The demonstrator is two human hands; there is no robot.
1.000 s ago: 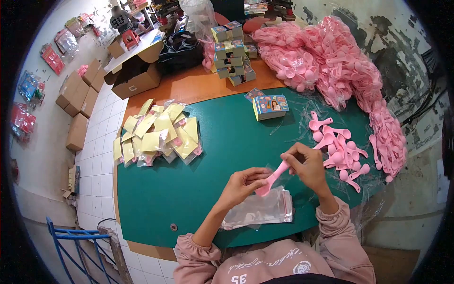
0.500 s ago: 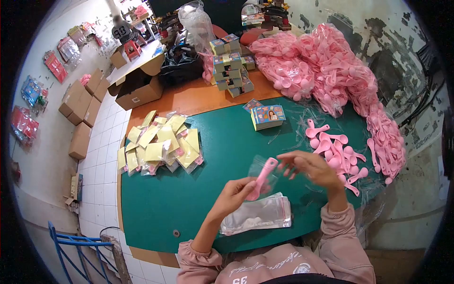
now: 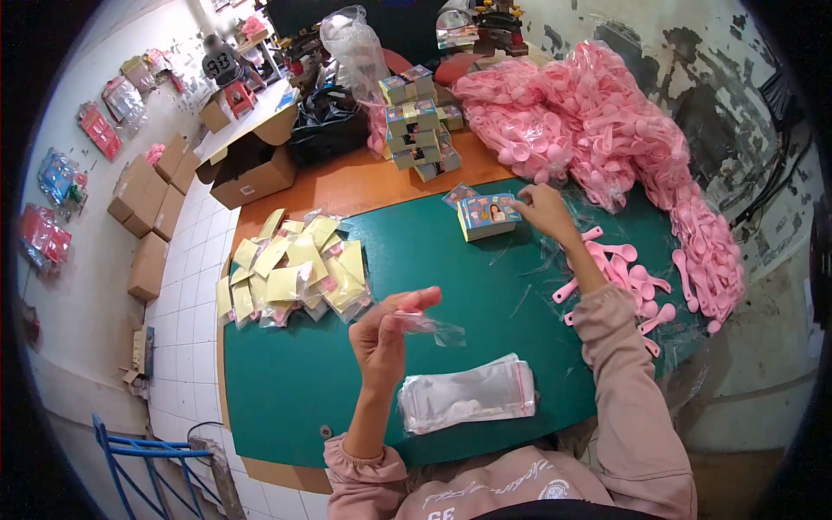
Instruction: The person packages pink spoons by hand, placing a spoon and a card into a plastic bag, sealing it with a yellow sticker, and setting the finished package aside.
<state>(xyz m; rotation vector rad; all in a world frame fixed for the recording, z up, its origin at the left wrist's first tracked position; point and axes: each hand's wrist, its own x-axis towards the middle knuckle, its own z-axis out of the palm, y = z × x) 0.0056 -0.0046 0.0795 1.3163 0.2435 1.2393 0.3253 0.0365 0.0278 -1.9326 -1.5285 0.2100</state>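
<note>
My left hand (image 3: 388, 334) is raised above the green mat, its fingers closed on a small clear plastic bag (image 3: 446, 333). A pink tint shows in the bag near my fingers; the spoon itself is mostly hidden. My right hand (image 3: 546, 211) reaches to the stack of printed cards (image 3: 487, 218), fingertips slightly apart at the right edge of the top card. No card is visibly lifted. Below my hands lies a pile of clear plastic bags (image 3: 468, 397). Loose pink spoons (image 3: 646, 286) are spread to the right of my right forearm.
Filled packets with yellow backs (image 3: 299, 264) are heaped on the left of the green mat (image 3: 407, 251). Bundled cards (image 3: 414, 121) stand at the back beside large bags of pink spoons (image 3: 598, 121). An open carton (image 3: 256, 178) is at back left; a person (image 3: 227, 65) sits beyond.
My left hand has moved left and up with the bag, turning it so the spoon is mostly hidden. My right hand has left the bag and moved up to the card stack.
</note>
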